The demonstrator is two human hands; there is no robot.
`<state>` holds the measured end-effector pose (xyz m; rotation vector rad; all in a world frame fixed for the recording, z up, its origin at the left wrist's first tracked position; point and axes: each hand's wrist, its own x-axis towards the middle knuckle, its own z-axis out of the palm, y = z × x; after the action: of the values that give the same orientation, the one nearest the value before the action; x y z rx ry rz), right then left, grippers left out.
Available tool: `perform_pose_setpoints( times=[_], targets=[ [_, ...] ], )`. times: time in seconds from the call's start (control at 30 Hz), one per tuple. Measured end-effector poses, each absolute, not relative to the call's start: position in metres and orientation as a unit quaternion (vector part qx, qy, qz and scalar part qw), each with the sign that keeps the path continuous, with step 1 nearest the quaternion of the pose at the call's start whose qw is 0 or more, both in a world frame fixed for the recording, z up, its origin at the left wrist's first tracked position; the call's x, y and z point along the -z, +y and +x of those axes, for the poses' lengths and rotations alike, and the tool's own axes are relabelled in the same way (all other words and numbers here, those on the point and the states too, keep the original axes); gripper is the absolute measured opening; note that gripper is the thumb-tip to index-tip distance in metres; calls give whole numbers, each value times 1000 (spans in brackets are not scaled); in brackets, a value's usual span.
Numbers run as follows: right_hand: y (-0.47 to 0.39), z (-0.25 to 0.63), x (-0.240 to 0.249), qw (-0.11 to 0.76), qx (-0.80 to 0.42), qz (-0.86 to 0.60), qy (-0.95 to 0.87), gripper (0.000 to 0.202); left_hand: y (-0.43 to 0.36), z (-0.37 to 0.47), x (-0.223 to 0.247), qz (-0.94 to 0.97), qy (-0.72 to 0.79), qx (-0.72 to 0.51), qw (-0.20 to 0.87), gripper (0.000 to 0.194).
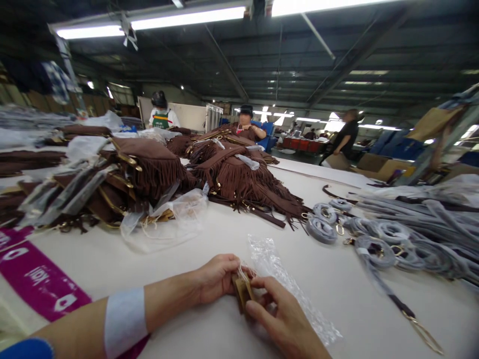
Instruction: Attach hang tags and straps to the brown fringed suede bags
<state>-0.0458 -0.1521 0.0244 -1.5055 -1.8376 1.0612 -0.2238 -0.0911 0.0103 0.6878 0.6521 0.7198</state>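
Note:
Near the front middle of the white table, both hands meet around a small bunch of brown tags [243, 290] with white strings. My left hand [219, 278], with a pale band around the forearm, has its fingers closed on the strings and the top of the tags. From the right, my right hand [275, 306] grips the tags' edge between thumb and fingers. Behind and beside the hands lies a crumpled clear plastic strip [288, 284]. Farther left, a clear bag [168, 219] holds more brown tags and string.
Brown fringed bags [239, 174] are heaped across the white table [209, 249]. Plastic-wrapped coiled straps [322, 229] with metal clasps lie right. A purple printed strip [41, 279] is at left. Several people are beyond the table.

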Motion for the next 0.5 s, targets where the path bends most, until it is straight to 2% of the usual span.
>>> perform_pose_setpoints(
  times=[0.13,0.3,0.4,0.5],
  targets=[
    [-148,-41,-27,288,-467,-507,-665,32,-88,-225,-8,323,304,-338,830,34],
    [-145,-37,-28,336,-545,-498,-585,44,-90,-225,-9,341,329,-324,819,45],
    [-143,-33,-22,336,-599,-484,-542,44,-93,-222,-9,362,338,-321,807,46],
    [-137,-27,-13,379,-659,-445,-473,48,-96,-219,-5,363,334,-312,812,44]
  ],
)
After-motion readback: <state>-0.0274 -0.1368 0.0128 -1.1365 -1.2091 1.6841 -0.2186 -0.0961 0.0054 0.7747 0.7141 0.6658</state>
